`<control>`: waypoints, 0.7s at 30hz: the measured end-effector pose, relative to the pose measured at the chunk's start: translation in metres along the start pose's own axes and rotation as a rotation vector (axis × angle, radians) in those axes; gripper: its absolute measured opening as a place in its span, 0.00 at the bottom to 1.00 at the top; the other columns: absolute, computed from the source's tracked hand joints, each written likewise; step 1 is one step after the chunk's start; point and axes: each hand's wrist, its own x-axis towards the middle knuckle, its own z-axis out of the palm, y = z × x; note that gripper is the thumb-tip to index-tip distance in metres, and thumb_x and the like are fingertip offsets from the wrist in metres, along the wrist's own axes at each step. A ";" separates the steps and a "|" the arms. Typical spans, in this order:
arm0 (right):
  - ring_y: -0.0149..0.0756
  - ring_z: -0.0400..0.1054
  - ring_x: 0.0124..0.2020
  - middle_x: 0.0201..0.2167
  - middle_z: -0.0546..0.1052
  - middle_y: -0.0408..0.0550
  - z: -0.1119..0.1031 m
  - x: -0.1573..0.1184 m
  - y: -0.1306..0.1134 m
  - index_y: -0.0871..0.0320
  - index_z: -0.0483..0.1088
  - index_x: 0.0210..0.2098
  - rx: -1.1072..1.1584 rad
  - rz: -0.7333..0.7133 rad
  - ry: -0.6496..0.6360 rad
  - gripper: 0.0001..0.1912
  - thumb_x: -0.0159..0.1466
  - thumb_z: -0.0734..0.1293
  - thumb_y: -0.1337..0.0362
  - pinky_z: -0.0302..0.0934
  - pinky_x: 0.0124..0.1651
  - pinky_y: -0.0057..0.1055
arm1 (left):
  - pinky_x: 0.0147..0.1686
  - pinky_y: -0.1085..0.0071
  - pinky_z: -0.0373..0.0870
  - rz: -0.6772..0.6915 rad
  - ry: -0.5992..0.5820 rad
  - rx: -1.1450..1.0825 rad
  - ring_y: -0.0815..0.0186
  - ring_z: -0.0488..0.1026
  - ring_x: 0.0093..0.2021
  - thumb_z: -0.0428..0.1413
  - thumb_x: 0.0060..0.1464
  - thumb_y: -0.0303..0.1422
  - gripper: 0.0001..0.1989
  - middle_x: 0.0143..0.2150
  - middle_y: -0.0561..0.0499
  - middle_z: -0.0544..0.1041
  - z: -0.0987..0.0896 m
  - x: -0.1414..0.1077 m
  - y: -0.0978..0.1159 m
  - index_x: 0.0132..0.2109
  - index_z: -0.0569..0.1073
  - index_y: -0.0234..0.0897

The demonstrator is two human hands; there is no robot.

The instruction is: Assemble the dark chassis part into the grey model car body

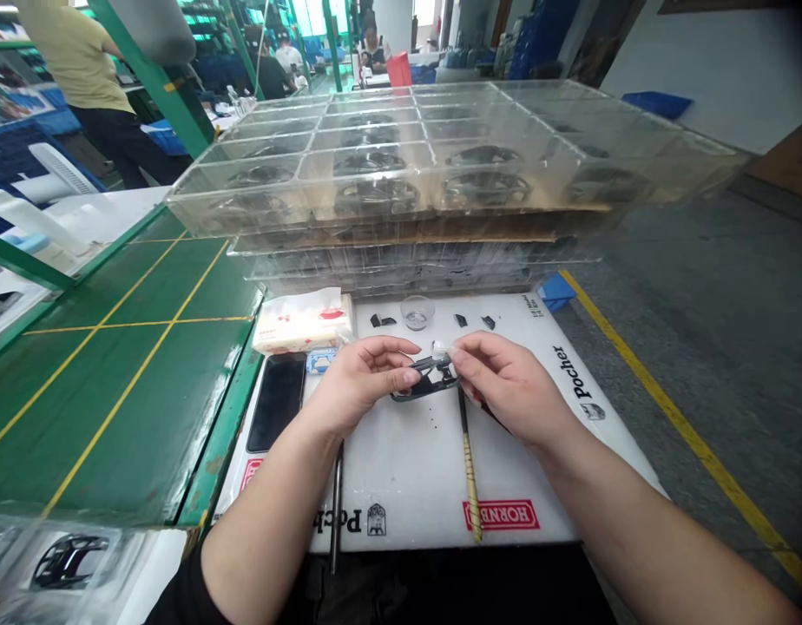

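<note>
Between my hands is a black plastic frame (422, 390) with openings, like a model car's body part, held tilted over the white mat. The thumb and fingers of my left hand (365, 375) pinch its left end. My right hand (509, 378) is closed at the right end, and a small translucent piece (440, 348) shows at its fingertips. How far the right fingers also grip the frame is hidden. Below lies a thin tool with a yellow wrapped handle (470, 469). Beyond the hands are small black parts (383, 320) and a clear little cup (417, 313).
Stacked clear trays (375, 208) holding dark car bodies stand behind the white mat (407, 486). On the left are a tissue pack (303, 321), a phone (277, 404), a dark rod (337, 512) and the green table (115, 373). Other people work farther back.
</note>
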 end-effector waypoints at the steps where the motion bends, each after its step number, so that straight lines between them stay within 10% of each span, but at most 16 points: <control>1: 0.33 0.64 0.25 0.24 0.73 0.39 0.000 0.000 0.000 0.54 0.80 0.44 0.009 -0.001 0.008 0.25 0.74 0.79 0.38 0.59 0.30 0.33 | 0.44 0.68 0.80 0.011 -0.003 0.012 0.66 0.83 0.38 0.87 0.47 0.38 0.28 0.41 0.48 0.88 0.000 -0.001 0.000 0.53 0.90 0.37; 6: 0.33 0.68 0.24 0.24 0.77 0.40 -0.001 0.001 0.004 0.54 0.80 0.46 0.079 0.002 0.064 0.24 0.75 0.79 0.40 0.63 0.32 0.33 | 0.57 0.66 0.80 0.144 -0.024 0.059 0.62 0.85 0.51 0.86 0.48 0.34 0.28 0.49 0.47 0.90 0.000 -0.001 -0.001 0.56 0.91 0.41; 21: 0.34 0.72 0.27 0.26 0.79 0.40 -0.002 0.003 0.018 0.54 0.81 0.50 0.237 -0.024 0.073 0.22 0.72 0.83 0.44 0.71 0.35 0.32 | 0.54 0.61 0.82 0.234 0.041 0.121 0.57 0.85 0.49 0.82 0.55 0.41 0.21 0.50 0.43 0.89 0.005 0.000 0.004 0.52 0.89 0.38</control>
